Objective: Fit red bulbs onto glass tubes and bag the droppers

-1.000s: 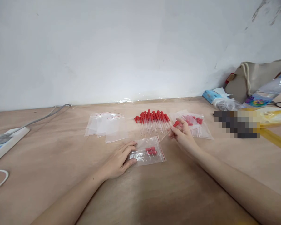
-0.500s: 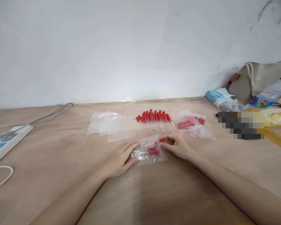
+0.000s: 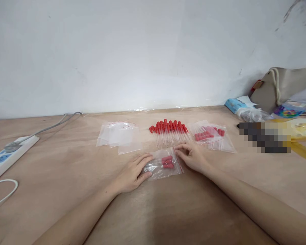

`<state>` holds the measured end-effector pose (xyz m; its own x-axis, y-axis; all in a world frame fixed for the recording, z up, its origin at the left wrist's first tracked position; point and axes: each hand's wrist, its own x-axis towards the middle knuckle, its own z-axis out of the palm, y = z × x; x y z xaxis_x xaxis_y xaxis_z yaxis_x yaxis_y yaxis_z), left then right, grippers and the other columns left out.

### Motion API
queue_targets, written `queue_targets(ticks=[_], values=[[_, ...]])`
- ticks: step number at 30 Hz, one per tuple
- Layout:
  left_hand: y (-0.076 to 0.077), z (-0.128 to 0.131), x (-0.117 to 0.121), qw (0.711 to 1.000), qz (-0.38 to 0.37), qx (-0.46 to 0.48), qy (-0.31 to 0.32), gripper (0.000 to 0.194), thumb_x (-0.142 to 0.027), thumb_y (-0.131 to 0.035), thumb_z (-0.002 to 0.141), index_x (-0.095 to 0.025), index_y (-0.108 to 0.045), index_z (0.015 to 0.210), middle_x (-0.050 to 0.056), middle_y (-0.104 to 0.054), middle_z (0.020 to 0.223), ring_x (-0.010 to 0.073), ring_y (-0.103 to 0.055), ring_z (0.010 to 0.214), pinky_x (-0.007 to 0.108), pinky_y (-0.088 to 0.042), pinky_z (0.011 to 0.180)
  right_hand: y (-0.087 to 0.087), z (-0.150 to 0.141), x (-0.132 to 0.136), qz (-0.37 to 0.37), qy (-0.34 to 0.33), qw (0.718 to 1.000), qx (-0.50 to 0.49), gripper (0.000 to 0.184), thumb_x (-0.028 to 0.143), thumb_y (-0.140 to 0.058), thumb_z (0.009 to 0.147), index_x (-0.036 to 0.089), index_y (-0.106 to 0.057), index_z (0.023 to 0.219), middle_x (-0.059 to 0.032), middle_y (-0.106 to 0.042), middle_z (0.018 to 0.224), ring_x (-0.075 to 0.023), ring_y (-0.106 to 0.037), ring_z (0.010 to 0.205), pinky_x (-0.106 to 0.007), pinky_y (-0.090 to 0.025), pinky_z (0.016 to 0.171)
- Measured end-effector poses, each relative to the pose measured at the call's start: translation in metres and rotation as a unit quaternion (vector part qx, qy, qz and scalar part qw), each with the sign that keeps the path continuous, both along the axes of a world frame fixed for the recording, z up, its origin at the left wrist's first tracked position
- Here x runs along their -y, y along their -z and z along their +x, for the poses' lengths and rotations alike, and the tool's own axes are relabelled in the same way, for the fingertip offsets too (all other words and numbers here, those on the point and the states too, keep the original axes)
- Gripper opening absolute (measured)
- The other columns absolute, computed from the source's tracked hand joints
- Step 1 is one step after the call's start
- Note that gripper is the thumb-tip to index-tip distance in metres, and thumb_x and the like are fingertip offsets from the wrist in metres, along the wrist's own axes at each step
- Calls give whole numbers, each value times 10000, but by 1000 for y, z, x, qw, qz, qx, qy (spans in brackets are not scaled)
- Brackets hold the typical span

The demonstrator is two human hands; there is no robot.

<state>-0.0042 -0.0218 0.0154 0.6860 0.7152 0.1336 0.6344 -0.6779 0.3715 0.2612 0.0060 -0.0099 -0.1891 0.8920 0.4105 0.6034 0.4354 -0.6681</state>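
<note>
A clear zip bag (image 3: 156, 173) lies flat in front of me with several red-bulbed droppers (image 3: 167, 162) inside, their bulbs towards the open-end strip on the right. My left hand (image 3: 133, 173) holds the bag's left end down, thumb on the near side and fingers on the far side. At the bag's right edge, my right hand (image 3: 191, 157) has its thumb and fingertips closed on the upper corner of the mouth. Just beyond is a pile of loose droppers (image 3: 168, 127), red bulbs pointing away from me.
Flat zip bags (image 3: 127, 137) lie to the left of the pile. Filled bags (image 3: 210, 134) overlap on its right. A power strip (image 3: 15, 153) with a cable sits at far left. Further right are a blue packet (image 3: 234, 105), a plastic bottle (image 3: 292, 109), a beige bag (image 3: 288, 81) and yellow packaging.
The dropper that was in my right fingers has slid left into the bag beside the others. My right fingers are now at the bag's edge; my left hand has stayed in place.
</note>
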Motion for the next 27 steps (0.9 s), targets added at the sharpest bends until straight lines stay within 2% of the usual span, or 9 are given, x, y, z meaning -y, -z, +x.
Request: queue_targets(ticks=[3, 7, 10, 13, 17, 19, 23, 27], values=[[0, 0, -1, 1000, -2, 6, 5, 398, -336, -398, 883, -230, -351, 1264, 68, -389, 1339, 204, -361, 1227, 380, -329, 1009, -12, 8, -19, 20, 86, 996, -5, 116, 230, -527, 727, 187, -623, 778, -25, -620, 752, -153, -539, 684, -280, -421, 634], [1, -1, -2, 1000, -15, 12, 7, 308, -335, -408, 879, -225, -422, 1167, 65, -406, 1325, 198, -351, 1234, 385, -325, 1010, -24, 13, -62, 28, 159, 987, 18, 132, 231, -542, 689, 170, -609, 785, -24, -614, 736, -147, -535, 659, -272, -412, 635], [2, -2, -2, 1000, -22, 20, 5, 278, -337, -420, 874, -219, -430, 1125, 71, -412, 1319, 199, -350, 1234, 389, -334, 1000, -27, 9, -94, 4, 201, 977, 64, 191, 284, -551, 696, 154, -614, 820, -44, -603, 754, -163, -539, 710, -281, -413, 672], [3, -2, -2, 999, -20, 28, 8, 249, -322, -426, 873, -214, -435, 1097, 80, -417, 1313, 200, -357, 1228, 392, -342, 988, -25, 1, -114, -36, 217, 973, 76, 240, 330, -544, 717, 153, -627, 856, -69, -606, 831, -170, -551, 770, -284, -417, 723], [2, -1, -2, 999, -21, 28, 12, 248, -315, -431, 870, -211, -433, 1096, 82, -428, 1302, 198, -357, 1228, 391, -334, 994, -23, -2, -126, -57, 249, 964, 68, 275, 255, -502, 741, 117, -615, 951, -127, -600, 910, -212, -541, 914, -317, -400, 813], [1, -1, -2, 999, -24, 28, 11, 244, -313, -429, 871, -211, -435, 1093, 82, -427, 1302, 198, -358, 1227, 390, -333, 995, -22, -2, -129, -63, 255, 963, 63, 250, 217, -492, 735, 110, -625, 918, -142, -601, 916, -220, -540, 934, -325, -393, 830], [0, 0, -2, 999, -27, 29, 10, 242, -315, -428, 871, -213, -442, 1090, 78, -430, 1299, 199, -366, 1221, 388, -336, 994, -24, -1, -132, -73, 249, 965, 44, 140, 212, -523, 702, 136, -636, 731, -126, -616, 860, -214, -561, 878, -320, -406, 804], [0, 0, -2, 999, -27, 30, 10, 254, -318, -428, 870, -217, -440, 1103, 76, -432, 1299, 202, -362, 1225, 391, -336, 992, -34, 2, -127, -73, 247, 966, 10, 150, 268, -528, 715, 140, -601, 746, -98, -626, 816, -188, -579, 781, -304, -432, 725]])
